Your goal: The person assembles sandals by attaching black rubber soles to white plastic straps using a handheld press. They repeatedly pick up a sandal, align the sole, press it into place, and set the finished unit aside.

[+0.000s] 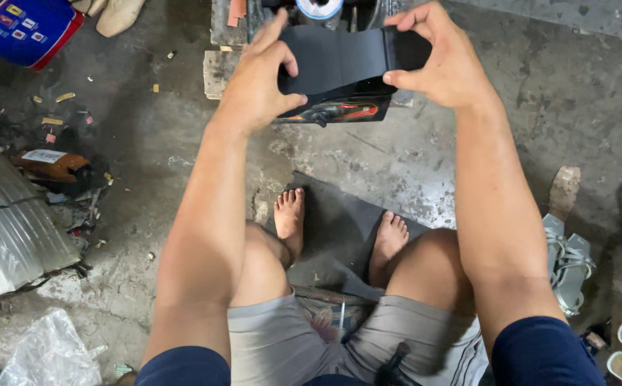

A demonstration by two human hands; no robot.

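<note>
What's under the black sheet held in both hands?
Below the black sheet a dark block with a red-orange part shows, on a wooden board. The sheet and both hands hide the rest.

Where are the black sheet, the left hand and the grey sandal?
black sheet (339, 57), head view, its flat middle
left hand (257, 86), head view, back of the hand
grey sandal (570, 263), head view, its straps

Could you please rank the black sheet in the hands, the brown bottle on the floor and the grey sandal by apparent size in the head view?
1. Black sheet
2. Grey sandal
3. Brown bottle
The sandal is partly hidden, so the last two are unsure.
</note>
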